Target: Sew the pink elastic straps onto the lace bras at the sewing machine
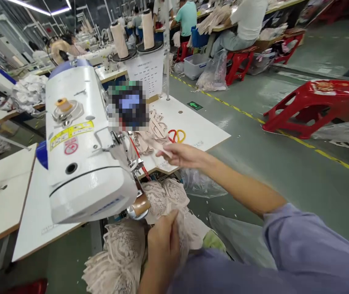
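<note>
My left hand (163,241) is closed in a pinch on the edge of a beige lace bra (174,194), which lies across my lap beside the sewing machine's front end. Over the corner of the white table, my right hand (182,157) pinches a thin beige strap (165,154), partly blurred. Just beyond it is a heap of similar beige straps (157,128). Scissors (178,136) with red and yellow handles lie near my right fingers. The white sewing machine (85,171) stands to the left of both hands. More lace bra cups (122,249) hang in a bundle below it.
Two thread cones (148,30) stand behind the machine, near a printed sheet (146,73). A red stool (312,106) is on the floor at the right. Clear plastic bags (238,232) lie beside me. Other people sit at tables farther back.
</note>
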Demonstrator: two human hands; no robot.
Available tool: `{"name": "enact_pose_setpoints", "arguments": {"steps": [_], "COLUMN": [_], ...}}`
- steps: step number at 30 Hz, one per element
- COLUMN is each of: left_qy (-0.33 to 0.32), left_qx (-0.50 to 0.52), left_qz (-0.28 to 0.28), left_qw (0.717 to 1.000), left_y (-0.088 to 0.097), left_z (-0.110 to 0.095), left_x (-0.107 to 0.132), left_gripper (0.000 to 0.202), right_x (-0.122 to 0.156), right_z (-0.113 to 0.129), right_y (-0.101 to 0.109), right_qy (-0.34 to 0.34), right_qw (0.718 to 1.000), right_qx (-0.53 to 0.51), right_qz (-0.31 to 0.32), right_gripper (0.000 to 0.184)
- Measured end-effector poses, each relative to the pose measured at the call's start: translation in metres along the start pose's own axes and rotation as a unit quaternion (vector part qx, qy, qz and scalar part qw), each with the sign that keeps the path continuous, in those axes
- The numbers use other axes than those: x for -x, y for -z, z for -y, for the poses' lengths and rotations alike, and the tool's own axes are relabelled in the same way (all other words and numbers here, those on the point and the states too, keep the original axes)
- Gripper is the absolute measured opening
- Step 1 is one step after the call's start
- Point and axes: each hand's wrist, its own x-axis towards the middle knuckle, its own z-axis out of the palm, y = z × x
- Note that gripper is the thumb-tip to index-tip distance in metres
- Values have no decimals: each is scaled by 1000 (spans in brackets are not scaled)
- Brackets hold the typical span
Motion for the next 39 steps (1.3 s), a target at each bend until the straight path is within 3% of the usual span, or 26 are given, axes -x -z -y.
{"name": "enact_pose_setpoints", "arguments": {"steps": [2, 4, 6, 9, 12, 17, 20, 25, 29, 33, 39], "left_qy": [-99, -129, -83, 10, 50, 98, 104, 187, 224, 210, 207], "left_qx": [-66, -151, -250, -335, -291, -193, -149, -18, 81, 66, 26], "left_qz": [-22, -84, -133, -132, -107, -54, -23, -27, -51, -55, -25], "left_qw": [993, 976, 955, 933, 949, 975, 983, 982, 970, 974, 978], "left_y": [13, 26, 38, 49, 54, 65, 71, 71, 67, 64, 67], "left_z": [-10, -11, -4, 9, 17, 24, 26, 20, 14, 11, -1], "left_x": [-4, -5, -5, -4, -2, 0, -2, -3, -1, 1, -4], "left_gripper": [33, 37, 38, 42, 42, 45, 47, 53, 41, 37, 38], "right_x": [34, 57, 68, 64, 54, 45, 39, 28, 22, 13, -2], "right_z": [-5, -12, -21, -35, -44, -44, -42, -39, -36, -36, -31], "right_y": [-29, -55, -73, -88, -93, -96, -98, -100, -101, -104, -104], "right_qy": [-57, -125, -176, -205, -181, -67, -26, 46, 149, 234, 229], "right_qw": [985, 936, 891, 883, 910, 968, 981, 995, 986, 961, 950], "right_qx": [-133, -289, -381, -398, -355, -227, -172, -68, 79, 147, 206], "right_qz": [90, 158, 175, 139, 113, 89, 81, 51, 11, 10, 42], "right_gripper": [28, 29, 31, 27, 27, 21, 15, 29, 27, 16, 7]}}
